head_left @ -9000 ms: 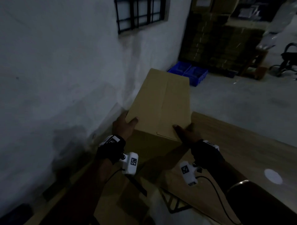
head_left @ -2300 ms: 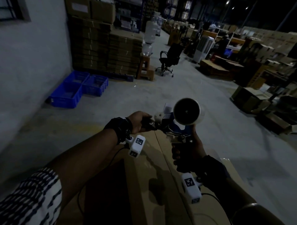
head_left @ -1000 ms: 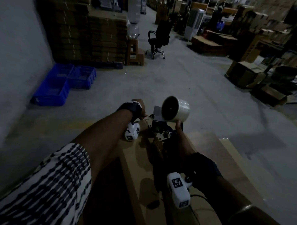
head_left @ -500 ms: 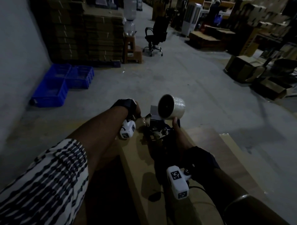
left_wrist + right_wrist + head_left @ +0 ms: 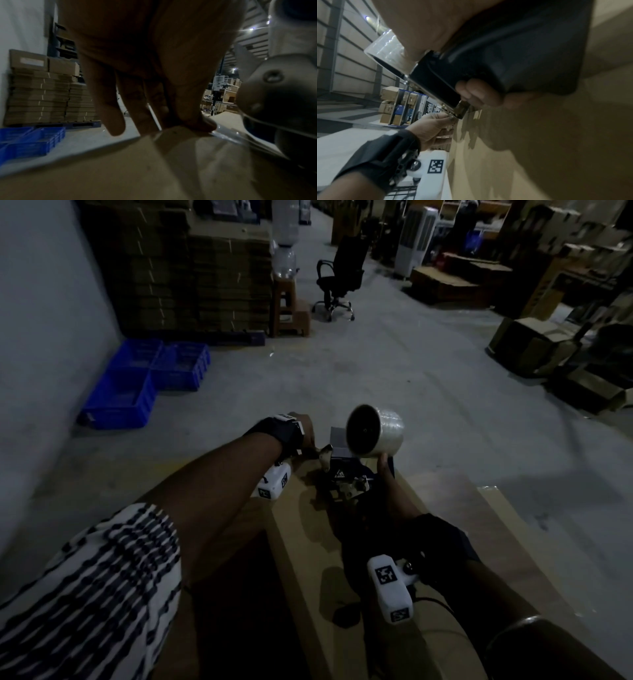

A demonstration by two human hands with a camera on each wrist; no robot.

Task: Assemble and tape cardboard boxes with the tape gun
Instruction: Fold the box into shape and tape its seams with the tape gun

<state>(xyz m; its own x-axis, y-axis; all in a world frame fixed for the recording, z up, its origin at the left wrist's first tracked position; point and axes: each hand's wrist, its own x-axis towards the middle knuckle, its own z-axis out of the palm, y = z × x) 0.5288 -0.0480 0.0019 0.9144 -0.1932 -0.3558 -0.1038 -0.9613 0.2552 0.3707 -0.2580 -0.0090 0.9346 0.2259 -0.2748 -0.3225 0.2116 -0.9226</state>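
Matt cardboard box [image 5: 308,559], glossy clear tape roll [image 5: 375,430] (black plastic tape gun [image 5: 342,481])

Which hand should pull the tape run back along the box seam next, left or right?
Right. The right hand already grips the tape gun at the far end of the cardboard box. The left hand is pressing the tape end down at that edge.
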